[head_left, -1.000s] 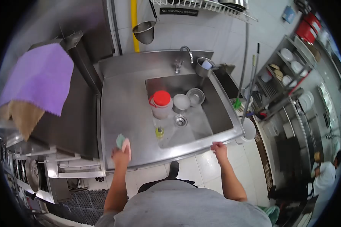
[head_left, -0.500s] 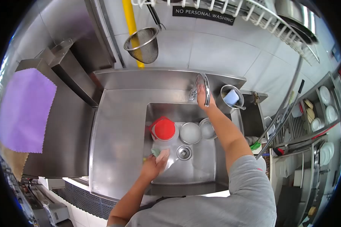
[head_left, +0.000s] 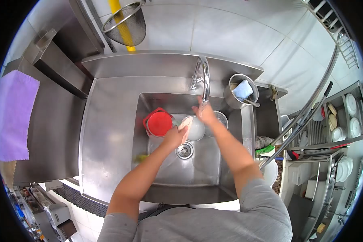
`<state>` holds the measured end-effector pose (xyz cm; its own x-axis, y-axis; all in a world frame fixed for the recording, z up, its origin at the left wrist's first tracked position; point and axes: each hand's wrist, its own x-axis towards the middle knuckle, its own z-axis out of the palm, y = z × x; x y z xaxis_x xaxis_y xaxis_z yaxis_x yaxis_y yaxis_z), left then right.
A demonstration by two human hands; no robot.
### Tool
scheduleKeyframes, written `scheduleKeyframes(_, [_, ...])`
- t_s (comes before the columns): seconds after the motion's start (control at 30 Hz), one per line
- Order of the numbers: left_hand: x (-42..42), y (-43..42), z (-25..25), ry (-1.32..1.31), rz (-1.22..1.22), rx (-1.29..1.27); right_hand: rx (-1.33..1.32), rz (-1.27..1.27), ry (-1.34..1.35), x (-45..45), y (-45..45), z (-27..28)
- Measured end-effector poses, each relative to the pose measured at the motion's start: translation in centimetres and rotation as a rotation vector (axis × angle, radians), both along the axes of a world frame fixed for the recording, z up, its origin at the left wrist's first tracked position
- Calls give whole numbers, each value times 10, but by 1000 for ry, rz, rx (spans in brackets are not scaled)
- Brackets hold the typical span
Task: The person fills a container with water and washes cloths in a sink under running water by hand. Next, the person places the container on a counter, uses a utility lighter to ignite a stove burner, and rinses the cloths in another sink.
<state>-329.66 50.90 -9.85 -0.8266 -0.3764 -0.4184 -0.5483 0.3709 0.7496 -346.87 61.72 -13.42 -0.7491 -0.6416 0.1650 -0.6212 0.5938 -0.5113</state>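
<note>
My left hand [head_left: 176, 137] is closed around a pale, soft-looking cloth [head_left: 185, 123] above the sink [head_left: 197, 171]. My right hand [head_left: 205, 113] is just below the spout of the chrome faucet [head_left: 206, 78], fingers apart and holding nothing. A red container [head_left: 159, 124] stands in the sink's back left corner, left of my left hand. Partly behind the hands are a whitish round bowl [head_left: 196, 131] and a second round dish [head_left: 220, 119]. A blurred yellow-green object [head_left: 141, 158], perhaps a sponge, lies by the sink's left wall.
A steel pot [head_left: 230, 97] with a blue sponge [head_left: 243, 89] and a utensil handle stands right of the faucet. A mesh strainer [head_left: 135, 28] hangs on the wall. The steel drainboard [head_left: 105, 133] extends left; a hose [head_left: 310, 107] and dish shelves [head_left: 343, 143] are on the right.
My right hand has come off the faucet's base to below its spout. My left hand has moved up and right with the cloth, away from the sink's left side. The view has shifted.
</note>
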Motion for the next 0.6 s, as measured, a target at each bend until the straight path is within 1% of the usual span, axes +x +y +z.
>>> scheduleKeyframes(0.03, [-12,2,-33,63,87,70,-245,-36,-322,27,0,20])
scheduleKeyframes(0.07, [-22,7,-51,125,176,141,-488,-69,-644,54,-3,43])
scheduleKeyframes(0.13, [-47,22,-45,350,195,459,-424,2,-242,79,-6,46])
scheduleKeyframes(0.17, [-53,28,-30,333,178,514,-388,35,-42,84,-5,45])
scheduleKeyframes(0.2, [-60,35,-14,313,162,567,-495,34,-197,77,-1,39])
scheduleKeyframes(0.23, [-60,42,28,169,119,515,-601,34,-350,57,4,30])
scheduleKeyframes(0.27, [-61,49,51,30,77,462,-705,37,-500,39,9,26])
scheduleKeyframes(0.3, [-61,56,50,154,-15,347,-732,-202,-1072,30,17,43])
scheduleKeyframes(0.4, [-71,71,49,183,108,489,-1028,-201,-1303,14,27,57])
scheduleKeyframes(0.43, [-81,65,37,90,93,625,-999,-298,-1355,17,28,60])
scheduleKeyframes(0.5, [-95,52,-13,493,14,410,-1096,-299,-1350,35,17,69])
scheduleKeyframes(0.53, [-96,45,-13,523,57,471,-1137,-301,-1349,46,14,73])
scheduleKeyframes(0.57, [-97,37,-13,554,99,532,-945,-346,-1249,61,17,79])
scheduleKeyframes(0.6, [-96,22,20,418,214,758,-936,-348,-1201,75,13,78])
